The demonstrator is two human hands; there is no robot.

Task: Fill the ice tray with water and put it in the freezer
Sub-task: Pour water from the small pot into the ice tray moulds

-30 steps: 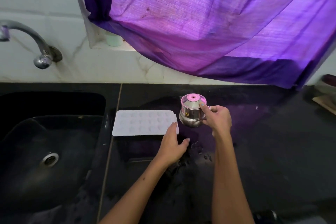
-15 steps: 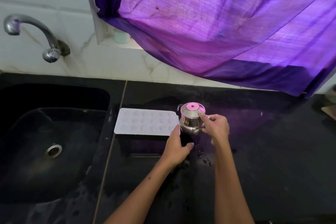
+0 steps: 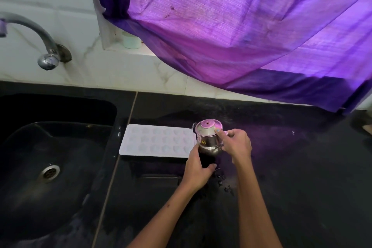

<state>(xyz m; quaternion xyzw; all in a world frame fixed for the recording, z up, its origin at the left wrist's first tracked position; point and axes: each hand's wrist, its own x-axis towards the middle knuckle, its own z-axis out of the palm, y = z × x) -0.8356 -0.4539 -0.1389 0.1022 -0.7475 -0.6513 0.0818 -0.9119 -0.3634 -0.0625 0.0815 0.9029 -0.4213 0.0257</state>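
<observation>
A: Where's the white rectangular plastic ice tray (image 3: 156, 140)?

B: Flat on the black stone counter (image 3: 281, 167), just right of the black sink (image 3: 50, 157). Its long axis runs nine o'clock to three o'clock, cavities facing up, one short end toward the sink's edge.

A: And the hands?

B: The right hand (image 3: 237, 144) grips a small shiny steel jug with a domed lid (image 3: 209, 138) at the tray's three o'clock end, fingers curled round its far side, forefinger stretched up onto the lid. The jug looks upright, a small spout at its ten o'clock.

A: The left?

B: The left hand (image 3: 198, 169) is at the jug's six o'clock, fingers straight and together, tips at the tray's near right corner, thumb spread wide. Whether it's touching the jug, I cannot tell.

A: Background?

B: A curved metal tap (image 3: 43, 46) at ten o'clock, a purple curtain (image 3: 241, 26) across twelve to two.
</observation>
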